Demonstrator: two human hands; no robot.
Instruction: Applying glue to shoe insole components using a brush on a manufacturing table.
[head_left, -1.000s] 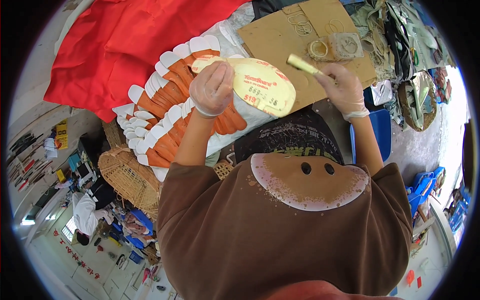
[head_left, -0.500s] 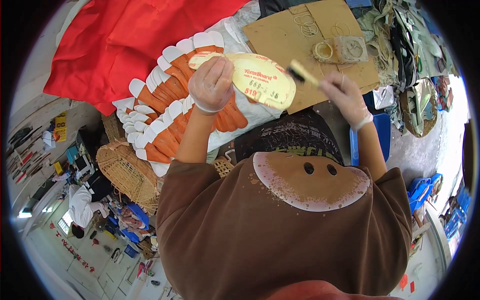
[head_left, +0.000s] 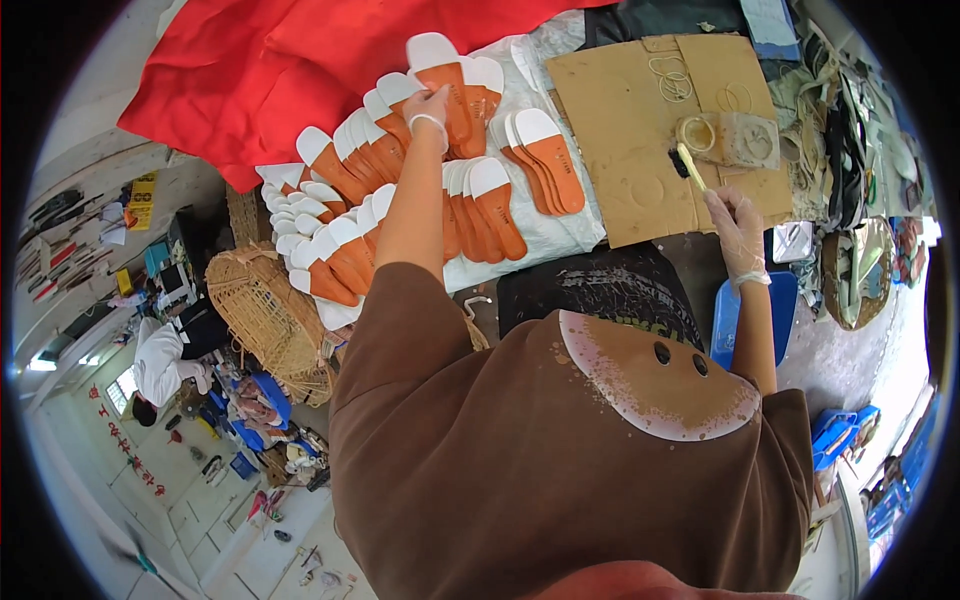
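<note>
My left hand (head_left: 428, 108), in a thin clear glove, reaches to the far rows and pinches the side of an insole (head_left: 437, 62). That insole has a white front and an orange-brown back, and lies over others like it. My right hand (head_left: 738, 230), gloved too, is closed around the pale handle of a brush (head_left: 690, 166). Its black bristles point up and left, above the cardboard (head_left: 615, 150). Several more insoles (head_left: 545, 165) overlap in rows on white plastic sheeting (head_left: 578, 215). A translucent container (head_left: 748, 140) with a round opening stands on the cardboard, near the brush.
Red sheeting (head_left: 270, 80) covers the far left. Rubber bands (head_left: 670, 80) lie on the cardboard. At the left stands a wicker basket (head_left: 270, 320); a blue plastic stool (head_left: 770, 300) is beside my right arm. Assorted scraps (head_left: 845, 130) crowd the right. Another person (head_left: 158, 365) is far left.
My left hand has moved away from me with the insole, which has turned from its yellowish printed underside to its white-and-brown face. The brush in my right hand has drawn away, toward the container.
</note>
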